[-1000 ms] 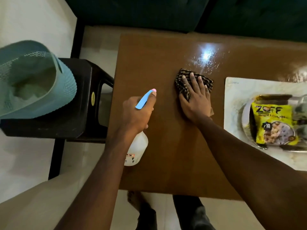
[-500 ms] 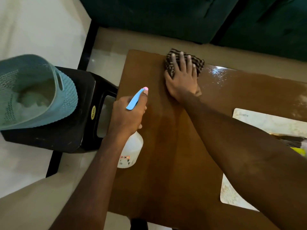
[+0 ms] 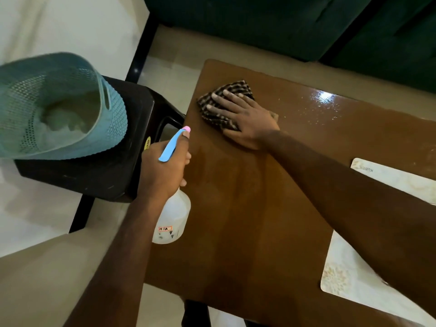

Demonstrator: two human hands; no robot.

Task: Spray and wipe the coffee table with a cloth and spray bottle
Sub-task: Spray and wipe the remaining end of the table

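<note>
While your right hand presses the cloth flat at the surface's eleven o'clock corner and your left hand grips the spray bottle, overreaching could push the cloth off the edge.

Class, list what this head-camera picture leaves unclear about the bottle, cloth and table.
Head view:
Spray bottle: neck hidden by the left hand; label's lower marks too small.
Cloth: middle covered by the right hand.
Coffee table: right part cut off by the frame edge.

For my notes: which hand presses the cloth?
The right hand, fingers straight on the checked cloth; the left hand grips the spray bottle instead.
</note>
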